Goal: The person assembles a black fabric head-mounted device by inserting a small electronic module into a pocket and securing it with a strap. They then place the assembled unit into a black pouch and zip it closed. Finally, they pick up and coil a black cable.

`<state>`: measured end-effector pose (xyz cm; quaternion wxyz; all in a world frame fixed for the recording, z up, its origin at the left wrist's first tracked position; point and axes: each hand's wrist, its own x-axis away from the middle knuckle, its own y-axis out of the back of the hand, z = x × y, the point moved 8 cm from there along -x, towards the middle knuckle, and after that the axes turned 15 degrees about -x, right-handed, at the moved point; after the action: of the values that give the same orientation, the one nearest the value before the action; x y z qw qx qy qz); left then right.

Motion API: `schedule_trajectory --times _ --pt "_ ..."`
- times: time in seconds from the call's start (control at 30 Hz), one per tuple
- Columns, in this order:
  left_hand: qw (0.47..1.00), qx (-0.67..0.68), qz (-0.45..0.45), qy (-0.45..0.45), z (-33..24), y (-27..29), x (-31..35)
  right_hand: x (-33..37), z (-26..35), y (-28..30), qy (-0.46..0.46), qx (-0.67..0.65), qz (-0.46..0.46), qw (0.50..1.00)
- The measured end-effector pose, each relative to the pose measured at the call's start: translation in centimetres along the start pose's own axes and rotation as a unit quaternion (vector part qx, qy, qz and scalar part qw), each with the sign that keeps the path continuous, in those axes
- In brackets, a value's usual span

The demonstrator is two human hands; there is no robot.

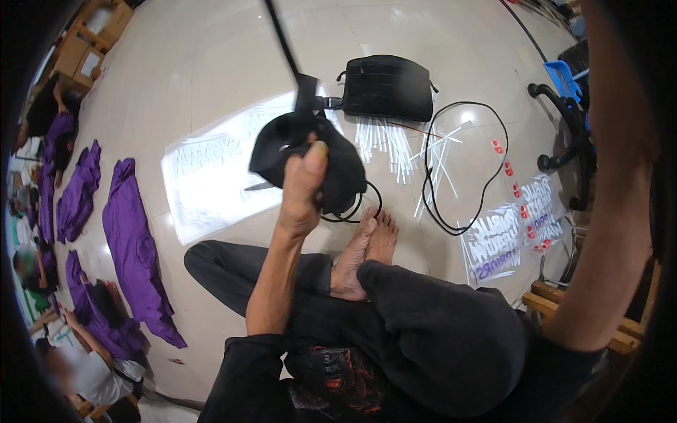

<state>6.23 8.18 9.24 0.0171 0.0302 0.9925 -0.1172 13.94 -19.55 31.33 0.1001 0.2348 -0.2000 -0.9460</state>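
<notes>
My left hand (307, 180) is closed on a black fabric bundle (340, 162), thumb on top. I cannot make out what kind of thing the bundle is. A taut black strap (283, 39) runs from it up past the top edge of the picture. My bare right arm (599, 233) is raised along the right side, and its hand lies outside the picture. Just beyond the bundle, a black bag (388, 88) lies on the floor with a black buckle (328, 103) at its left side. A thin black cord (377, 192) loops below the bundle.
Bright printed sheets (204, 187) lie under the bundle. White strips (388, 144), a looped black cable (427, 176) and lettered transfers (490, 243) are to the right, near a chair base (564, 116). Purple cloth pieces (134, 233) lie left, where other people sit. My feet (360, 247) are close.
</notes>
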Motion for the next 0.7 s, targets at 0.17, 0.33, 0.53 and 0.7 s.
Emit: schedule_trajectory --times 0.17,0.33,0.53,0.7 --pt "0.989 0.023 0.045 -0.139 -3.6 0.5 -0.8 -0.1 0.9 1.9 -0.007 0.027 -0.001 1.000" --pt "0.962 0.156 0.029 -0.224 -10.2 0.7 0.6 -2.3 0.3 -1.8 0.013 -0.022 0.047 0.999" --pt "0.974 0.044 -0.073 -0.211 -15.3 1.8 -1.4 -3.0 2.3 -5.4 0.011 -0.038 0.109 0.993" --pt "0.978 0.043 -0.047 -0.198 -17.3 -0.3 -3.0 -3.0 2.2 -4.8 0.005 -0.020 0.109 0.994"
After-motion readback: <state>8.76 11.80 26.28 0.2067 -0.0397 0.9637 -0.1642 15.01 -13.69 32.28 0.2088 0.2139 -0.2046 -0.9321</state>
